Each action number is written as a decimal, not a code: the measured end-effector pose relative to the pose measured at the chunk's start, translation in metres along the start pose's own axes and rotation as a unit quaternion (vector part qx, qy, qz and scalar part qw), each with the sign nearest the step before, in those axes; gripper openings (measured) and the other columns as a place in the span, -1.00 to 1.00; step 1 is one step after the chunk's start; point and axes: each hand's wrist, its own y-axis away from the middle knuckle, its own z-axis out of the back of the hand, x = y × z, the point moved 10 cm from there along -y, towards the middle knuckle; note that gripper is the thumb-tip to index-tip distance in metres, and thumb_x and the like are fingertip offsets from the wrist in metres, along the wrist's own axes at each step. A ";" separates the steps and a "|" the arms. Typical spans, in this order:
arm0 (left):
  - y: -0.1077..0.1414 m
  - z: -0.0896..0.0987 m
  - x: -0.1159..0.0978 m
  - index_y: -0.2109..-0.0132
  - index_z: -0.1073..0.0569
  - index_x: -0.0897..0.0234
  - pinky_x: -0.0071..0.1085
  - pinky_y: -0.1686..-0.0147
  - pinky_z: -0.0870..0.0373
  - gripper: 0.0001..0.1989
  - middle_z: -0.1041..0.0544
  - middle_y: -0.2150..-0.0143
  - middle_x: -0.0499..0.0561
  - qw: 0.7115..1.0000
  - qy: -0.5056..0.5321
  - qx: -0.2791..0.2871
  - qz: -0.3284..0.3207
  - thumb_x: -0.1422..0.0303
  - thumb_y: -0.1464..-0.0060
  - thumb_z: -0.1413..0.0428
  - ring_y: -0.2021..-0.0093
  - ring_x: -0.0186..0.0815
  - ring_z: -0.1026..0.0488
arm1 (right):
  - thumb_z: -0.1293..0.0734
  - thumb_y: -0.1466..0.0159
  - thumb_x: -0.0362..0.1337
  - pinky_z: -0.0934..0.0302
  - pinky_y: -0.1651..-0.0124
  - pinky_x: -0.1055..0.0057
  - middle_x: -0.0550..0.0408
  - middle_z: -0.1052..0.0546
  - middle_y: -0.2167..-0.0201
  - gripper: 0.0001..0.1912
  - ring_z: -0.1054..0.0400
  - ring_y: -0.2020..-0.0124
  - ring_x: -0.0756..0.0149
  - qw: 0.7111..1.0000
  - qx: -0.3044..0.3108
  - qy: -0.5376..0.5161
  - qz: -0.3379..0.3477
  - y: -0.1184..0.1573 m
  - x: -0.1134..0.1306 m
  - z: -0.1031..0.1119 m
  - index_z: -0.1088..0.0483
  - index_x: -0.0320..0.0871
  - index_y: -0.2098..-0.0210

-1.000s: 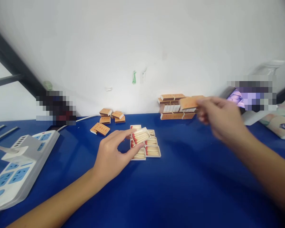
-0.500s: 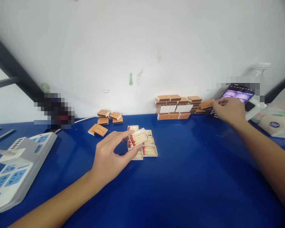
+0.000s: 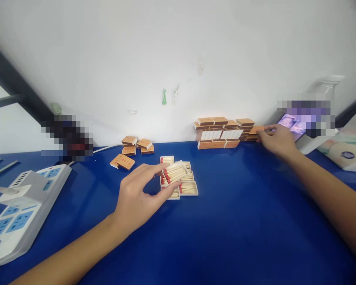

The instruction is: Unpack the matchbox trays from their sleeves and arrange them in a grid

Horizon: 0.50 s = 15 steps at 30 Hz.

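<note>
Between thumb and fingers, my left hand holds an open tray of red-tipped matches, tilted above several other filled trays that lie together on the blue table. At the right, my right hand pinches an orange matchbox sleeve, at the right end of the stacked matchboxes along the wall. Whether that sleeve rests on the box under it is hard to tell.
Several closed matchboxes lie left of the trays. A white power strip fills the left side. Behind my right hand stands a lit phone, with a tissue pack at the far right.
My right hand has moved left with the orange sleeve, up to the end of the stack. My left hand has hardly moved and still holds the tray.
</note>
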 end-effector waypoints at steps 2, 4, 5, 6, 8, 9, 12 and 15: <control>0.001 0.000 0.000 -0.05 -0.62 0.18 -0.30 0.24 -0.59 -0.68 -0.69 0.22 0.01 1.000 -0.001 -0.001 -0.001 0.27 -0.17 -0.38 0.29 -0.27 -0.59 | -0.32 -0.39 -0.30 -0.15 0.27 0.34 -0.05 -0.56 0.41 -0.86 -0.37 0.43 0.26 1.000 0.008 0.018 0.009 0.002 0.003 -0.001 -0.48 -0.21 0.11; 0.001 0.001 -0.001 -0.05 -0.61 0.20 -0.30 0.23 -0.58 -0.67 -0.69 0.21 0.02 1.000 -0.001 -0.001 -0.005 0.27 -0.16 -0.39 0.29 -0.27 -0.58 | -0.31 -0.40 -0.30 -0.11 0.26 0.32 -0.01 -0.51 0.47 -0.86 -0.31 0.45 0.25 0.999 0.012 0.040 0.019 0.002 0.006 -0.001 -0.47 -0.17 0.28; 0.001 0.001 -0.001 -0.05 -0.61 0.21 -0.30 0.24 -0.58 -0.67 -0.69 0.21 0.02 1.000 0.000 0.000 -0.006 0.27 -0.16 -0.39 0.29 -0.27 -0.58 | -0.29 -0.40 -0.30 -0.09 0.26 0.31 0.00 -0.48 0.50 -0.81 -0.28 0.46 0.25 0.998 0.012 0.051 0.024 0.002 0.007 0.000 -0.45 -0.15 0.36; 0.001 0.001 -0.001 -0.05 -0.61 0.21 -0.31 0.24 -0.58 -0.67 -0.69 0.22 0.02 1.000 0.002 0.001 -0.006 0.27 -0.16 -0.39 0.29 -0.28 -0.58 | -0.28 -0.40 -0.30 -0.07 0.27 0.29 0.01 -0.45 0.52 -0.75 -0.24 0.47 0.24 0.998 0.011 0.062 0.029 0.001 0.007 0.000 -0.43 -0.13 0.43; 0.002 0.000 0.000 -0.05 -0.61 0.21 -0.32 0.25 -0.57 -0.67 -0.69 0.22 0.02 1.000 0.008 0.002 -0.004 0.27 -0.17 -0.38 0.29 -0.28 -0.58 | -0.26 -0.40 -0.31 -0.03 0.28 0.27 0.01 -0.41 0.52 -0.69 -0.15 0.48 0.24 0.996 0.005 0.084 0.037 -0.001 0.007 0.002 -0.38 -0.10 0.50; 0.002 0.000 0.000 -0.05 -0.61 0.20 -0.32 0.25 -0.57 -0.68 -0.69 0.22 0.01 1.000 0.010 0.003 -0.002 0.27 -0.17 -0.38 0.29 -0.28 -0.58 | -0.26 -0.39 -0.31 -0.01 0.28 0.27 0.01 -0.40 0.51 -0.69 -0.12 0.48 0.24 0.995 0.003 0.092 0.041 -0.003 0.007 0.002 -0.37 -0.10 0.50; 0.002 -0.001 -0.001 -0.06 -0.61 0.19 -0.32 0.26 -0.56 -0.67 -0.68 0.21 0.01 1.000 0.015 0.008 -0.004 0.27 -0.17 -0.38 0.29 -0.28 -0.57 | -0.29 -0.39 -0.28 -0.01 0.28 0.27 -0.03 -0.43 0.45 -0.76 -0.09 0.46 0.24 0.993 0.000 0.110 0.047 -0.007 0.004 0.002 -0.42 -0.11 0.42; 0.002 -0.003 -0.002 -0.07 -0.60 0.21 -0.34 0.26 -0.54 -0.66 -0.68 0.22 0.01 1.000 0.021 0.014 -0.006 0.29 -0.17 -0.38 0.30 -0.30 -0.55 | -0.33 -0.39 -0.21 -0.05 0.26 0.28 -0.10 -0.52 0.36 -0.82 -0.18 0.41 0.21 0.992 -0.003 0.118 0.045 -0.008 0.002 -0.001 -0.51 -0.18 0.23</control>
